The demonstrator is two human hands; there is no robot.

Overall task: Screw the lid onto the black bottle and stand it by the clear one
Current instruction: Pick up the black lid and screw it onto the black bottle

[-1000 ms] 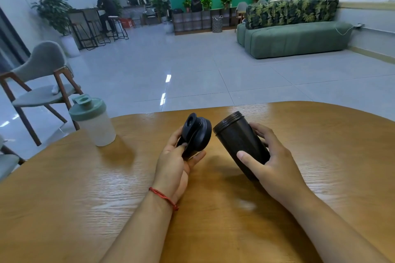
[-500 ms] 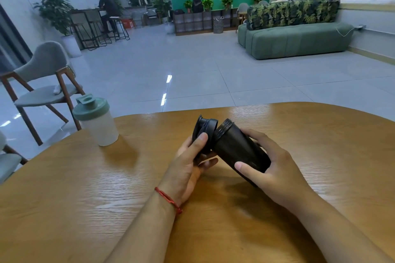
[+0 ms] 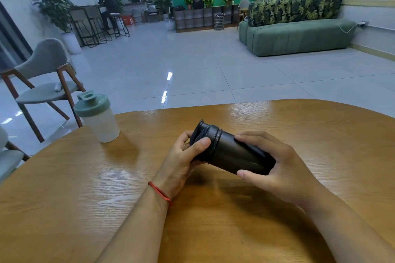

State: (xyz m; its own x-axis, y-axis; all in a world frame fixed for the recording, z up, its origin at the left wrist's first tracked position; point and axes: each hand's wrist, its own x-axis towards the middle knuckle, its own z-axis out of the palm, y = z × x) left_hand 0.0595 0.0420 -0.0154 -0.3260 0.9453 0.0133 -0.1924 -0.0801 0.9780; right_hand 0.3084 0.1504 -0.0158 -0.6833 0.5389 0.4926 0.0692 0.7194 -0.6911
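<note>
Black bottle (image 3: pixel 233 153) held above the table (image 3: pixel 85 198), nearly level, long axis running lower right to upper left, mouth pointing upper left. Lid (image 3: pixel 197 134) sits against the mouth. Left hand (image 3: pixel 181 160) pinches the lid; right hand (image 3: pixel 277 168) wraps the bottle's base. Clear bottle (image 3: pixel 98 118) stands upright near the far-left edge. Beyond: tiled floor, chair (image 3: pixel 42 83), green sofa (image 3: pixel 299 34).

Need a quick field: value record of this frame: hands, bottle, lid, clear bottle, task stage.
left hand: grips lid at the bottle's mouth
right hand: wraps black bottle body
black bottle: tilted, held above table, mouth pointing left
lid: on the mouth, looks crooked, not fully seated
clear bottle: upright, green lid on, far left of table
stage: screwing on; not yet stood by clear bottle
</note>
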